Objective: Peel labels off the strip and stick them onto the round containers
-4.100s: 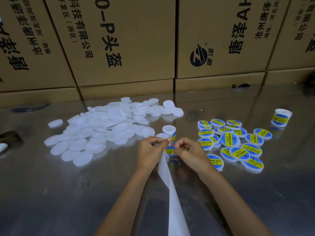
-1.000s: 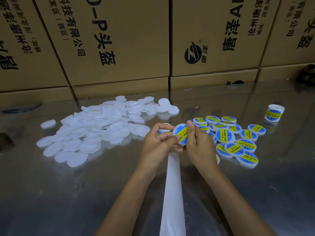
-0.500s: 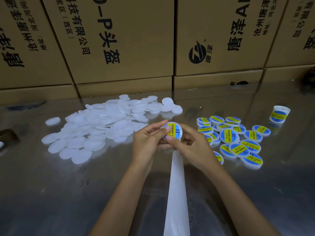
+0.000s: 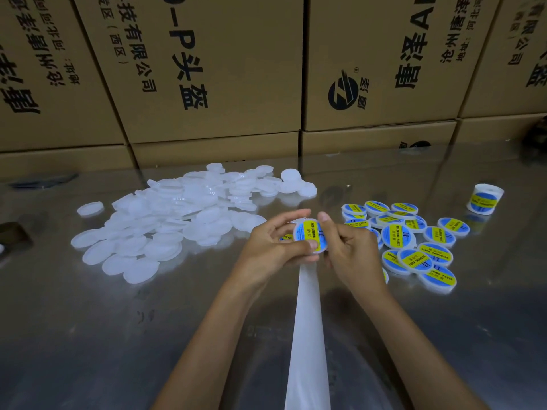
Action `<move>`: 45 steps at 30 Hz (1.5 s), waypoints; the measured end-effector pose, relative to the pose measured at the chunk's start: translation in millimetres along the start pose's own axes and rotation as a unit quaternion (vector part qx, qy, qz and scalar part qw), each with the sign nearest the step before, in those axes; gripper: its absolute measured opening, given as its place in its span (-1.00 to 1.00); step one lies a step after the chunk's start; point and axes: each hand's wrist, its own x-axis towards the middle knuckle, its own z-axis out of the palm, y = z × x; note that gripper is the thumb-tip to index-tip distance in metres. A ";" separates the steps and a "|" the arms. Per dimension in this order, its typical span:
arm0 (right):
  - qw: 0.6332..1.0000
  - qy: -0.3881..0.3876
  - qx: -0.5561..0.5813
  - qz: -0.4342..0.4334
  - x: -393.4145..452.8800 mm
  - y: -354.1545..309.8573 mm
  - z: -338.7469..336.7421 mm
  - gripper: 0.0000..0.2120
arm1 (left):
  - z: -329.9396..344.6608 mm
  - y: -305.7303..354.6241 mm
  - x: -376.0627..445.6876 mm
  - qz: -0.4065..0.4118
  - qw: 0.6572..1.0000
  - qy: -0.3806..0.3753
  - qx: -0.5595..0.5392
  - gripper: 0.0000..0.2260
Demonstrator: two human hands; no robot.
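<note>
Both hands hold one round white container [image 4: 310,237] above the table, its blue and yellow label facing me. My left hand [image 4: 270,247] grips its left and lower edge, thumb on the label. My right hand [image 4: 350,251] holds the right edge, index finger raised over the top. A white backing strip [image 4: 307,335] runs from under the hands down toward me. A label roll [image 4: 285,238] peeks out behind my left hand. A heap of plain white containers [image 4: 177,220] lies at the left, several labelled containers [image 4: 411,241] at the right.
Stacked cardboard boxes [image 4: 207,69] wall off the back of the shiny metal table [image 4: 88,335]. Another label roll [image 4: 484,199] stands at the far right. A dark object [image 4: 13,235] lies at the left edge.
The hands went from peeling a label at the strip to holding a labelled container. In the last second the container turned flatter toward me and my left thumb pressed onto the label.
</note>
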 end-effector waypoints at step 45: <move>0.981 -0.104 0.158 0.041 -5.0 -9.0 8.6 -0.63 | -2.7 -0.7 0.9 0.044 0.994 0.097 0.001 -0.85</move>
